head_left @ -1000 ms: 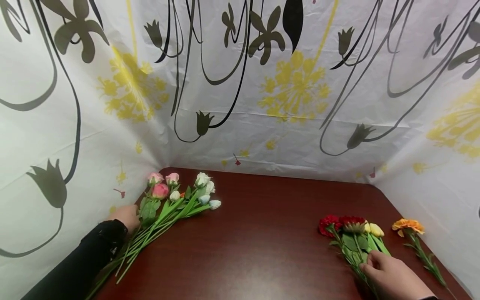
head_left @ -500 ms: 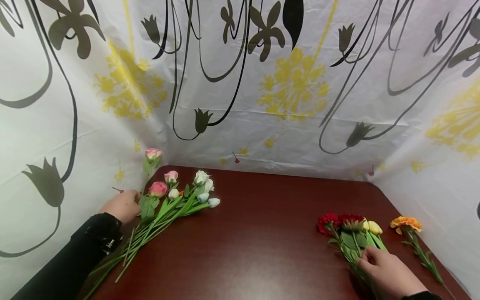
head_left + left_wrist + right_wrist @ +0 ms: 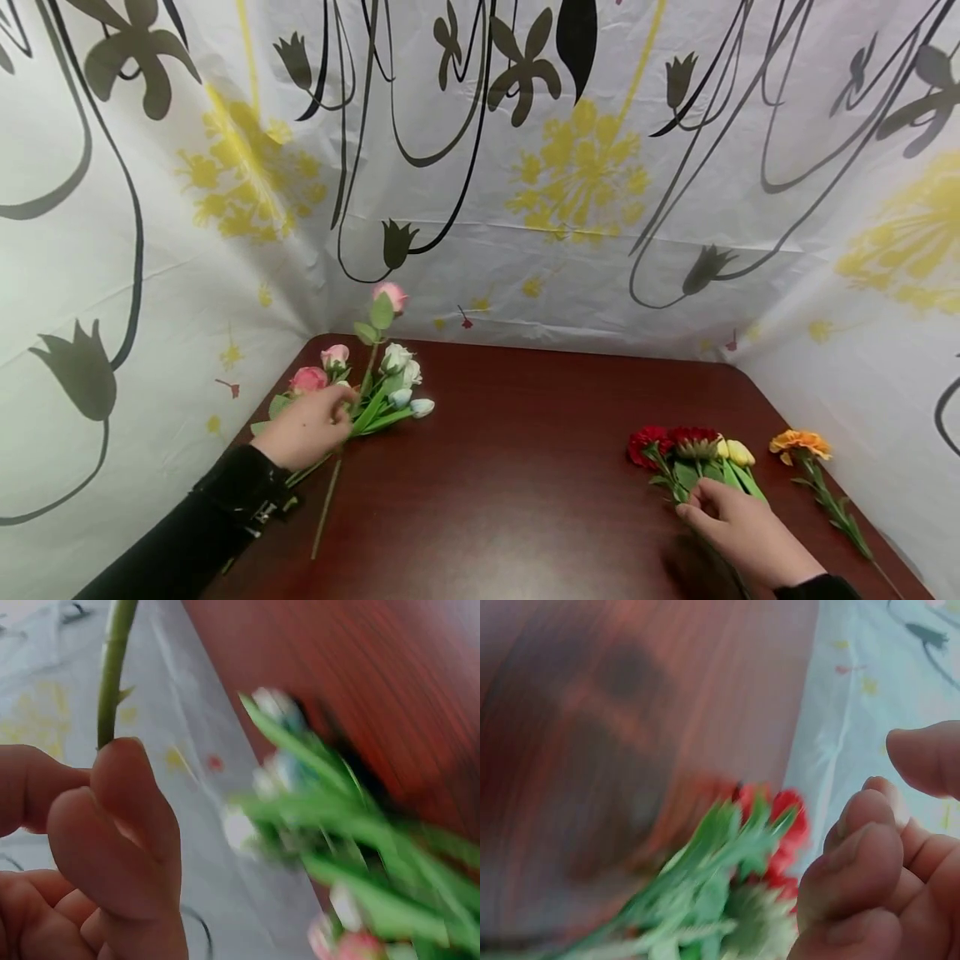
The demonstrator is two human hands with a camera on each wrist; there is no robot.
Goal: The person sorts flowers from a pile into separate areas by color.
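My left hand (image 3: 311,425) pinches the green stem (image 3: 112,675) of a pink rose (image 3: 392,297), held upright above the table. Its stem end hangs below the hand. Under and behind that hand lies a bunch with a deeper pink rose (image 3: 309,380), white roses (image 3: 397,358) and pale blue tulips (image 3: 400,398); the hand and forearm hide part of the stems. On the right, my right hand (image 3: 750,529) hovers over a bunch of red carnations (image 3: 647,447) and yellow tulips (image 3: 738,452). In the right wrist view its thumb stands apart from loosely curled fingers, holding nothing.
An orange carnation (image 3: 801,444) lies alone near the right edge of the dark red-brown table (image 3: 510,467). White patterned cloth (image 3: 465,192) hangs around the back and sides.
My left hand has lifted the pink rose out from the left edge and carried it rightward across the bunch. The right hand stays over the red and yellow flowers, shifting slightly.
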